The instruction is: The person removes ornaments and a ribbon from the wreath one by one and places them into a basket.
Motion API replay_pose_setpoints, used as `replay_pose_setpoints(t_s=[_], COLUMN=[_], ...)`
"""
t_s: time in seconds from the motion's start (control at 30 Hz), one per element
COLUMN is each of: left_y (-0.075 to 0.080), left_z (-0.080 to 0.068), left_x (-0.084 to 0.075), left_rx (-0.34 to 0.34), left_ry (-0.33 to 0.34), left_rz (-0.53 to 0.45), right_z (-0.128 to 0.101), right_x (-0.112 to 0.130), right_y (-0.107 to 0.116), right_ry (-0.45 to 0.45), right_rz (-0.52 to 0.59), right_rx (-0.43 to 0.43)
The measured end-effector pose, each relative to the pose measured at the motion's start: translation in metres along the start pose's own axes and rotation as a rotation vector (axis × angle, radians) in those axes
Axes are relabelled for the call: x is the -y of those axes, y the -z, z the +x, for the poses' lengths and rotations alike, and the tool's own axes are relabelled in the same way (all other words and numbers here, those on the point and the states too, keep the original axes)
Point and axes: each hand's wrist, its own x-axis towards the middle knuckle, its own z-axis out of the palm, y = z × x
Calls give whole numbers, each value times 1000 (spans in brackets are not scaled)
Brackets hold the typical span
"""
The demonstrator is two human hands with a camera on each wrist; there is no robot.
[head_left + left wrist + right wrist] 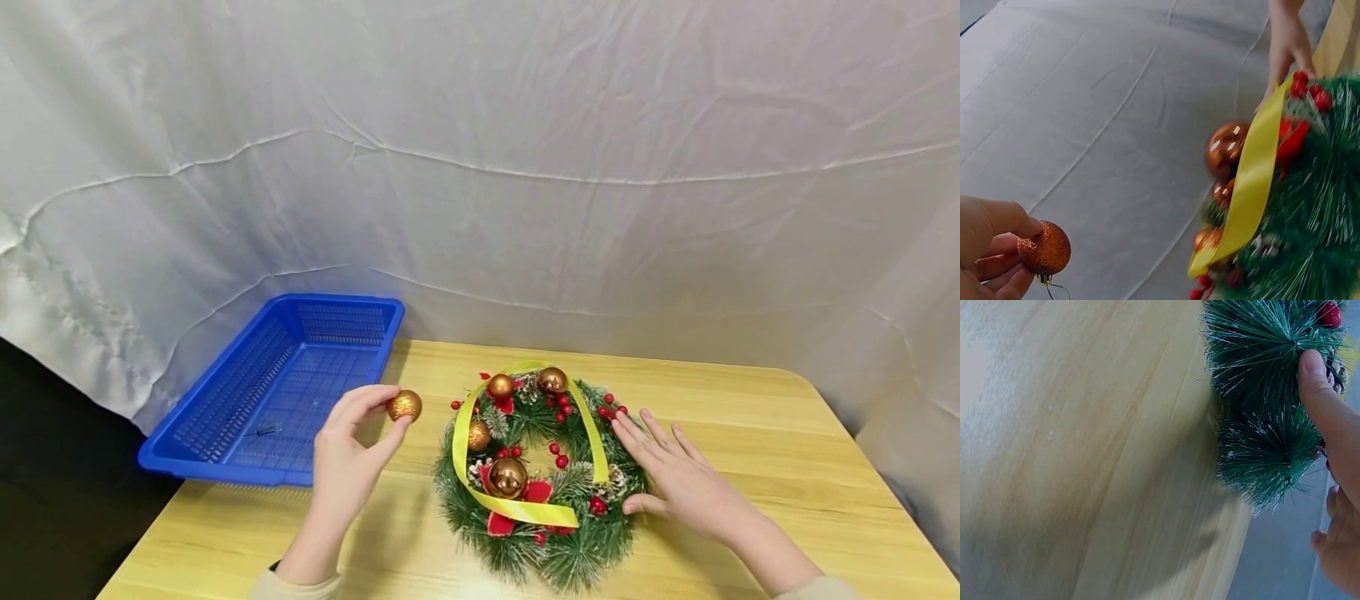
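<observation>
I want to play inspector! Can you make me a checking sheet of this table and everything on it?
Surface: pale wooden table, bare where it shows.
Job's things: small glittery orange-gold bauble, off the wreath; green pine-needle Christmas wreath lying flat, with shiny copper balls, red berries, pine cones and a yellow satin ribbon looped over it.
Clutter: blue plastic mesh tray at the table's left edge, jutting past it; a small dark bit inside, too small to tell.
Grippers: left hand pinches the bauble in its fingertips; right hand rests flat with straight fingers on the wreath's right side.
Cables: nothing seen.
Surroundings: creased white cloth backdrop.
</observation>
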Motion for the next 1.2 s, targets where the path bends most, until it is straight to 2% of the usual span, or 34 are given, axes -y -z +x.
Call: replay_pose_setpoints(t_s=[0.2, 0.33, 0.47, 0.6, 1.2], left_y=[19, 31, 43, 52, 86], left_z=[3, 3, 2, 1, 2], left_x=[10, 16, 22, 29, 50], left_rx=[-38, -55, -77, -98, -145], left_ry=[-2, 52, 129, 172, 299], left_rz=[-94, -95, -65, -26, 171], right_z=[0, 0, 1, 1, -2], right_x=[-2, -2, -2, -2, -2], right_y=[-2, -2, -2, -3, -1], right_ry=[-4, 2, 12, 19, 27], right_rz=[10, 8, 1, -4, 5], right_rx=[4, 0, -4, -16, -13])
